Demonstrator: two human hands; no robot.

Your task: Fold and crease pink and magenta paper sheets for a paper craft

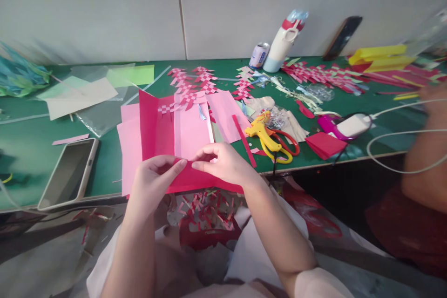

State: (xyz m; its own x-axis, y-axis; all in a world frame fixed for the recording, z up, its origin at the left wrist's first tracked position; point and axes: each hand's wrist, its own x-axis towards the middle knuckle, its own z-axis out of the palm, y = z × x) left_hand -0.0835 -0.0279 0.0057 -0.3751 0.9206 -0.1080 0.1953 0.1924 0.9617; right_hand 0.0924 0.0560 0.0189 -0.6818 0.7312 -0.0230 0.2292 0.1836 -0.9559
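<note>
"Two-handed grip — why?"
"Left hand [153,174] and right hand [230,164] are both pinched on the red folded paper [199,182], by the green surface [108,163]'s front edge — probably steadying it."

The red sheet [204,180] is smooth, matt paper — the clear film [99,118] glossy plastic — the can [259,56] smooth metal

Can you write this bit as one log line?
left hand: pinching red paper | right hand: pinching it too | on green table: can, white bottle
</note>
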